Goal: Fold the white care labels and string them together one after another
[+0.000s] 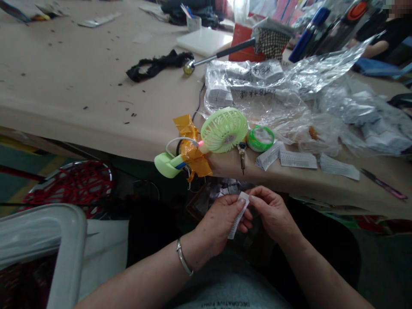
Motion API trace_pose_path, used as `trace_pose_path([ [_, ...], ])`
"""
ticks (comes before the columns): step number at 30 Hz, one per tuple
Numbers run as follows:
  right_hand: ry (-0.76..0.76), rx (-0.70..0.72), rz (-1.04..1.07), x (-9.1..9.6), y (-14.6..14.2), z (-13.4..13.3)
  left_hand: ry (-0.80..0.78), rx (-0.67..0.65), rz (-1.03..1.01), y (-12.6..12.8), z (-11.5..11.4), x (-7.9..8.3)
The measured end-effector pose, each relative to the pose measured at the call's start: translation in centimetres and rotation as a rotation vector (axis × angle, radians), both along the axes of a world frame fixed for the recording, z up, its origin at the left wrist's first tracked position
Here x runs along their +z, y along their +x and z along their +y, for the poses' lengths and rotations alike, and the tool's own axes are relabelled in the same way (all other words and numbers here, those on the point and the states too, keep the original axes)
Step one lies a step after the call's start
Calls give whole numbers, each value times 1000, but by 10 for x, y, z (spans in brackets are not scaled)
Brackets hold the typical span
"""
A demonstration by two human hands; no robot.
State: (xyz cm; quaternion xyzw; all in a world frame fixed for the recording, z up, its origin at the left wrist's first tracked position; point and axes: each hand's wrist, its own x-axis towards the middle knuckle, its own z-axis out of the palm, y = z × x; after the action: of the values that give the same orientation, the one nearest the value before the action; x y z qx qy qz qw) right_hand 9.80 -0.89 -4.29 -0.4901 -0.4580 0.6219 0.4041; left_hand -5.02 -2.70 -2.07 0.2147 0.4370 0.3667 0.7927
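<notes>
Brown covering lies over the long table [80,86] in front of you, and dark scraps dot its left part. Near the far side, a black cloth [143,73] lies beside a tool with a dark handle [236,48]. To the right, clear plastic bags [273,96] spread out, and a person in dark clothing [383,36] sits beyond them.

At the near edge, a light-green fan [225,131] stands by orange-brown tape [195,156]. Just right of it are a slim pointed tool [242,158] and a green-rimmed container [261,138]. Three printed paper pieces [298,159] lie along the edge, and a pink-handled tool [386,184] rests farther right.

Your hands are below that edge, over your lap. Your left hand [219,221], with a bracelet [184,257] at its wrist, grasps a white printed strip [236,224] between thumb and fingers; the strip tilts, its lower end sticking out past them. Your right hand [273,214] has its thumb and fingers bent together at the strip's upper end, though I cannot tell whether they pinch it or only touch it.
</notes>
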Motion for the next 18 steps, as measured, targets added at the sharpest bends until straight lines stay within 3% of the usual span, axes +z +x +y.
trace_pose_path([
  [12, 90, 43, -114, 19, -13, 12, 59, -161, 44, -14, 9, 7],
  [16, 36, 90, 4, 12, -10, 11, -23, -146, -59, -15, 10, 7],
  [18, -50, 227, 123, 8, -5, 10, -40, -187, -119, -16, 10, 8],
])
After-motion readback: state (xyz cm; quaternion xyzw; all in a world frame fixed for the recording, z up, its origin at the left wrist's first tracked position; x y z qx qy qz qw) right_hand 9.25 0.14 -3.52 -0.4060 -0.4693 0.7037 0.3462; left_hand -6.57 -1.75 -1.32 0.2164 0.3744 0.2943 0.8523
